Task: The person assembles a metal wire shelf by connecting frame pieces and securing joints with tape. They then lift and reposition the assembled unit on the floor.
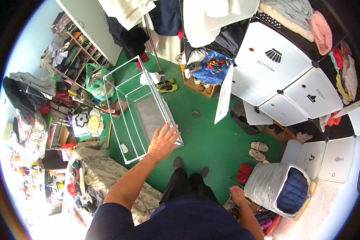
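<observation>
A white tubular rack frame [163, 105] stands on the green floor in front of me, with a grey sheet [145, 116] low inside its bars. My left hand [163, 141] is stretched out over the near right corner of the rack, its fingers spread. I cannot tell whether the palm rests on the bar or hovers just above it. Down at my right side hangs my right hand [237, 193], fingers curled in, with nothing seen in them. It is nearest to a pale fabric storage bag [264, 186] with a folded navy quilt [294, 191] in its opening.
White cube cabinets [274, 60] line the right, one door [225, 96] swung out. Shoes lie about: yellow-green ones [167, 86], red slippers [244, 174], beige ones [258, 152]. Left are a crowded shoe shelf [79, 54], a green bag [98, 82] and a camouflage cover [108, 172].
</observation>
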Tool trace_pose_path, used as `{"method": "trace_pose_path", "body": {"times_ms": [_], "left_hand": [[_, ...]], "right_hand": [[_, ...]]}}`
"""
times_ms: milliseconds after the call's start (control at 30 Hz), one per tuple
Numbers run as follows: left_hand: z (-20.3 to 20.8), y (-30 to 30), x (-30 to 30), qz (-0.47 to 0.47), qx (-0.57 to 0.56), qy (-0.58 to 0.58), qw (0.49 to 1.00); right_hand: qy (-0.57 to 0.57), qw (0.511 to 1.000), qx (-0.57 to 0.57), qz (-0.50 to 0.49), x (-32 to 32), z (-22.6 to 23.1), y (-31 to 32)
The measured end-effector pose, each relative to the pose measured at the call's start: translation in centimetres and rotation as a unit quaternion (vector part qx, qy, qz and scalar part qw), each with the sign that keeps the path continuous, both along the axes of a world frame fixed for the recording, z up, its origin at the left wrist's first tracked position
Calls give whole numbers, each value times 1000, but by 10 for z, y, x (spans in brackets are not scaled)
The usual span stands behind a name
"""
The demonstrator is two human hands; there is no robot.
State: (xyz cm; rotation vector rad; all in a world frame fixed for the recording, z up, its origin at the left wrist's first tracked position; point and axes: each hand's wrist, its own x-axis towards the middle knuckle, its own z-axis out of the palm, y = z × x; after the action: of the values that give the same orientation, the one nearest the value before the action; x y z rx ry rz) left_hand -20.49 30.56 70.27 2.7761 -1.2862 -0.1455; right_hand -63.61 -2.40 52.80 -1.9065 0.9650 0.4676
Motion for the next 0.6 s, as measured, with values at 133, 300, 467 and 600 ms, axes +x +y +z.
{"method": "trace_pose_path", "body": {"times_ms": [133, 300, 467, 600], "left_hand": [[11, -9, 2, -10, -17, -6, 1000], [14, -19, -2, 9, -16, 17, 1000], [11, -23, -4, 5, -21, 7, 1000], [7, -26, -5, -3, -16, -5, 1000]], "right_hand": [[4, 1000, -25, 9, -14, -22, -3], [1, 996, -59, 71, -18, -19, -8], [-1, 989, -80, 125, -2, -6, -7], [32, 995, -57, 76, 0, 1, -3]]}}
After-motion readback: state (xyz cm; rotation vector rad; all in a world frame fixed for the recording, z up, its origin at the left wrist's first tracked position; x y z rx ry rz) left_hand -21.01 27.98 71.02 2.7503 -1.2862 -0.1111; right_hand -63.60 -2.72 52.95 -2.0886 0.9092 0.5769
